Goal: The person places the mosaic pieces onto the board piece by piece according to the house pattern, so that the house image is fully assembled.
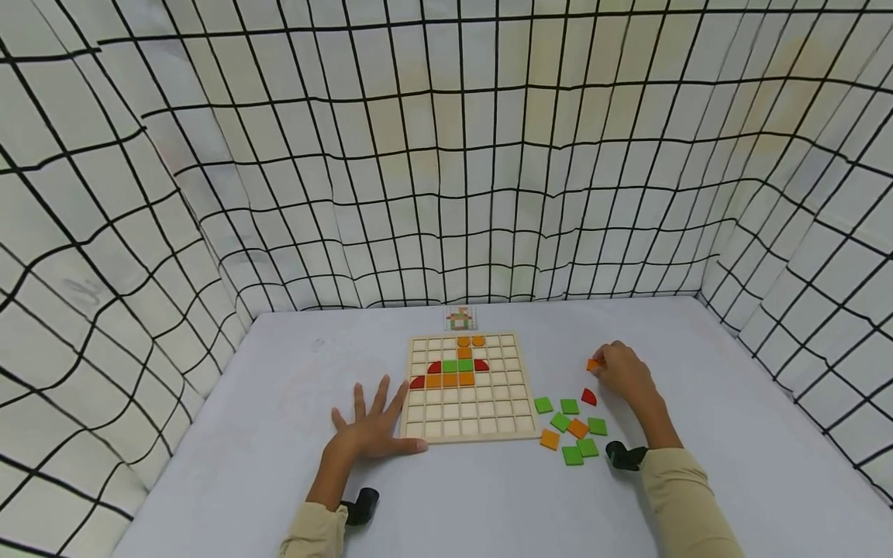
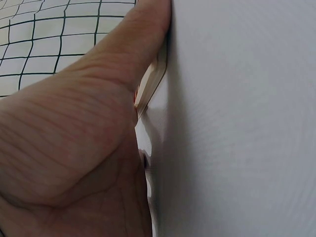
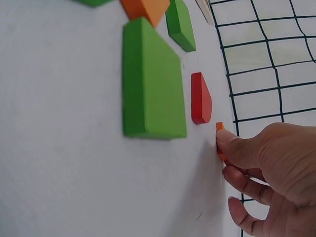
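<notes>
My right hand (image 1: 624,372) pinches an orange tile (image 3: 219,126) between thumb and fingers, to the right of the loose tiles. My left hand (image 1: 366,435) lies with fingers spread on the table, its index fingertip at the left edge of the wooden grid board (image 1: 460,428) and its thumb by the near left corner. Upper cells of the board hold orange squares (image 1: 449,380), green squares (image 1: 449,366), red quarter-rounds (image 1: 481,365) and two rounded orange pieces (image 1: 477,341). A loose red quarter-round (image 1: 589,397) lies just below my right hand.
Several loose green tiles (image 1: 573,456) and two orange tiles (image 1: 549,439) are scattered right of the board. A small pattern card (image 1: 460,318) lies beyond its far edge. Black netting (image 1: 488,232) over white sheeting rises behind the white table (image 1: 474,504) and at both sides.
</notes>
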The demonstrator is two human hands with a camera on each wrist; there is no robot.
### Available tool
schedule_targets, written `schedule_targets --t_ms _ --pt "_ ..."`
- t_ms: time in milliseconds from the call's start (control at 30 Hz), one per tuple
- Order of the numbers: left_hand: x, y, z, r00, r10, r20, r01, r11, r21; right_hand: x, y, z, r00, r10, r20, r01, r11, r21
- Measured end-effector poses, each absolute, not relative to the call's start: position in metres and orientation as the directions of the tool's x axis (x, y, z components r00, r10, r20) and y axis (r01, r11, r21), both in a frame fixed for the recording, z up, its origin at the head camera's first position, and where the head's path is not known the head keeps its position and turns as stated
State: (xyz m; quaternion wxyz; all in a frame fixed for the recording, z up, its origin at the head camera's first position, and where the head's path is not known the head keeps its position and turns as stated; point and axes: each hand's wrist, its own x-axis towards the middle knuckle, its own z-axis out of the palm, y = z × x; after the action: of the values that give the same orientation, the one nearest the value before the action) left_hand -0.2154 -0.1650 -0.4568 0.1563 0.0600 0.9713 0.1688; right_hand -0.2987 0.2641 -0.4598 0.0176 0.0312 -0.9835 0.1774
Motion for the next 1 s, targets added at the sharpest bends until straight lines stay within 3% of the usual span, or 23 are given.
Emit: schedule_targets --t_ms 433,1000 --pt "-0.215 -0.165 -0.456 -0.942 0.167 -0.290 0.059 0.936 0.348 -0.303 0.270 -0.463 -0.994 -0.102 0.029 -0.106 0.950 -0.292" --pt "-0.214 -0.164 -0.456 -0.946 0.156 -0.285 0.053 0.939 0.339 -0.301 0.257 -0.462 -0.986 -0.164 0.038 -0.167 0.931 -0.324"
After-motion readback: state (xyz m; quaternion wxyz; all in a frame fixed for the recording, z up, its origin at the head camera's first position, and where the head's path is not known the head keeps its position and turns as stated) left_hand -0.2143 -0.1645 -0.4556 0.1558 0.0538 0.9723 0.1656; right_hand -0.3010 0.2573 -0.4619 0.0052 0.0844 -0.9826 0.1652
